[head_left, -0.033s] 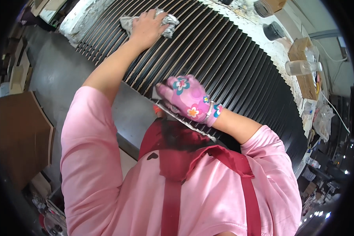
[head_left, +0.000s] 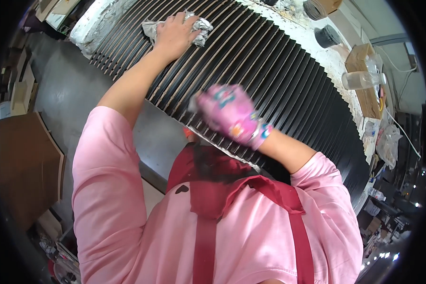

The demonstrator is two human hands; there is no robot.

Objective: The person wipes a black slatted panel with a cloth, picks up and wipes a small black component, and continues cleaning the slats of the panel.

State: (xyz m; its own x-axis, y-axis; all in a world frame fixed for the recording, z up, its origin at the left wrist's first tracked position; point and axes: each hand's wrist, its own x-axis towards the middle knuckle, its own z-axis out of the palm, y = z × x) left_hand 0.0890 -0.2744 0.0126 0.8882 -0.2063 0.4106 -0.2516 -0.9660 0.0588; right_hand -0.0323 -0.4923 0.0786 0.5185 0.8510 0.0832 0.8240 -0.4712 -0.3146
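Note:
Long narrow black strips [head_left: 251,71] lie side by side in a row across a table, with pale gaps between some of them. At the far left part of the row, my bare left hand [head_left: 175,35] presses and grips a crumpled grey-white rag [head_left: 201,31] against the strips. My right hand [head_left: 229,111], in a pink flowered glove, is over the near ends of the strips. Its fingers are curled and blurred by motion. A small pale edge shows at its fingertips, but I cannot make out what it is.
A white-stained worktop edge [head_left: 288,21] runs behind the strips, with a dark tub [head_left: 326,36] on it. Farther right are a clear plastic bottle [head_left: 363,80], a cardboard box [head_left: 359,59] and a plastic bag [head_left: 389,144]. A brown board [head_left: 26,165] stands at the left above grey floor.
My right hand has moved slightly away from me along the strips, leaving their near ends uncovered. My left hand and the rag have barely shifted.

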